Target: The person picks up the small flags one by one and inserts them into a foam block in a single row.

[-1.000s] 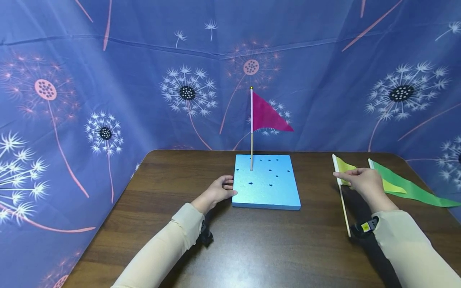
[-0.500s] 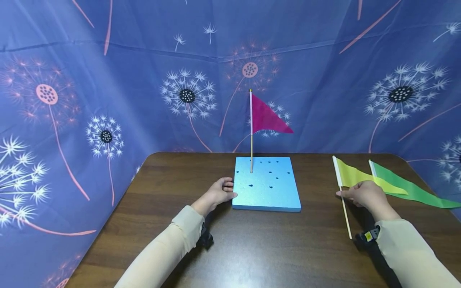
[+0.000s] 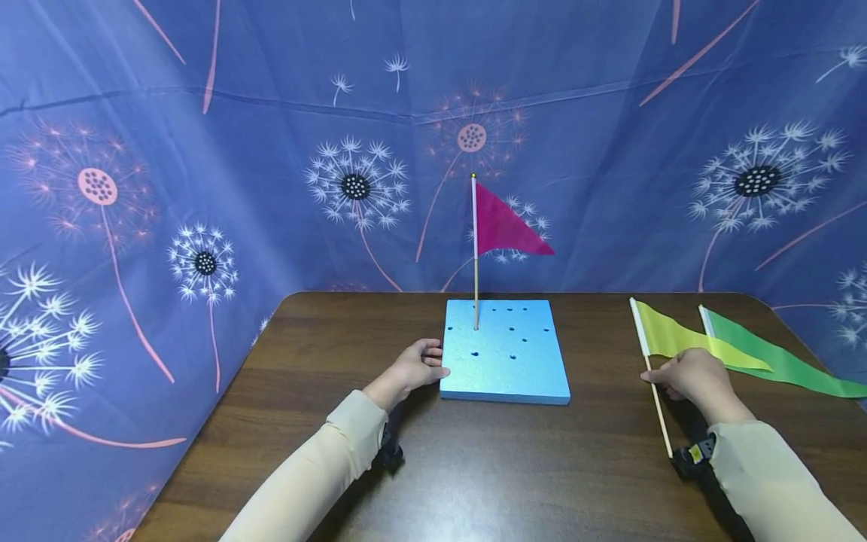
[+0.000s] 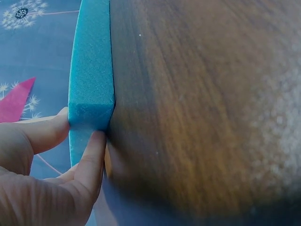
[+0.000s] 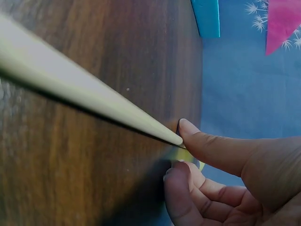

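Note:
At the blue perforated foam board, my left hand grips the left edge, thumb on its top rim. The left wrist view has that thumb and a fingertip on opposite edges of the board's side. A magenta pennant flag stands upright in one hole. On the right, my right hand pinches the stick of a yellow pennant flag, below its cloth. That pale stick runs toward the camera in the right wrist view. Beside it lies a green pennant flag, partly covered by the yellow cloth.
The brown wooden table carries everything. Behind it hangs a blue curtain with a dandelion print. Several open holes dot the board's top. The green flag's tip reaches the table's right side.
My right hand has slid down from the yellow flag's cloth to its bare stick, uncovering the cloth. My left hand stays at the board, and the magenta flag has not moved in it.

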